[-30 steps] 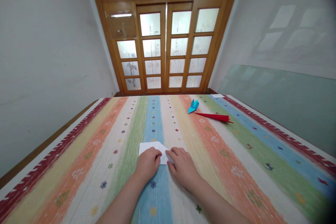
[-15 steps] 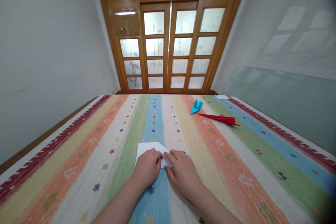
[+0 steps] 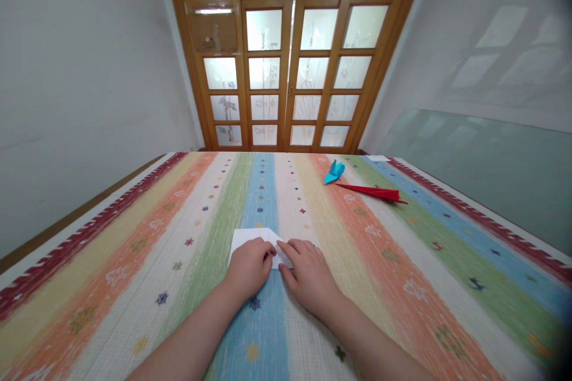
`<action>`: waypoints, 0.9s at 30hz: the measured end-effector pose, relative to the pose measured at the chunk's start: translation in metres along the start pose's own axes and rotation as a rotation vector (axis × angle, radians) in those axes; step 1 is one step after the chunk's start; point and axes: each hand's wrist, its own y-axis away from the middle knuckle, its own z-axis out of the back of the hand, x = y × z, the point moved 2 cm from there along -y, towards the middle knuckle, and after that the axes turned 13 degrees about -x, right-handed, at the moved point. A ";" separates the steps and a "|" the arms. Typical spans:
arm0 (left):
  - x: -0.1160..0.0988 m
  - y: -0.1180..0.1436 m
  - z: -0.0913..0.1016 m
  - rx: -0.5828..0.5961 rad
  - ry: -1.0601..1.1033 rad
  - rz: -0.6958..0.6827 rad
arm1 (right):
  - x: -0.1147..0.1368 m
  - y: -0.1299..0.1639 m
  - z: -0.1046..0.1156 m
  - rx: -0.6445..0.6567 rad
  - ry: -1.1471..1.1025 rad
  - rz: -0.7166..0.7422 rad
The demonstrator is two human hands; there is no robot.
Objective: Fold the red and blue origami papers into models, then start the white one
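Note:
A white sheet of paper point(image 3: 250, 234) lies flat on the striped cloth in front of me, its upper right corner folded in at a slant. My left hand point(image 3: 251, 263) rests on the middle of it, fingers curled and thumb pressed to the index finger. At the right-hand side of the paper, my right hand point(image 3: 309, 266) grips the folded edge, with the index fingertip on top and the thumb at the lower edge. Both hands' fingertips are close together. Part of the paper is hidden under them.
Farther back on the right are a blue folded paper figure point(image 3: 335, 172) and a long, pointed red folded paper piece point(image 3: 373, 192). The striped tablecloth point(image 3: 147, 286) spreads over the table. Beyond stand wooden glazed doors point(image 3: 288, 71), with walls at both sides.
The view has tilted slightly downward, so everything sits a little higher in the picture. Both hands stay on the paper with almost the same hold.

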 end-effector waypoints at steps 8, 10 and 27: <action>0.000 -0.001 0.003 -0.001 -0.055 -0.009 | 0.000 0.000 -0.003 -0.025 0.056 0.001; 0.000 -0.001 0.004 0.002 -0.064 -0.020 | 0.001 0.000 -0.003 -0.032 0.077 -0.001; -0.008 0.001 -0.003 -0.068 -0.213 0.028 | -0.002 -0.004 -0.011 -0.077 0.031 -0.049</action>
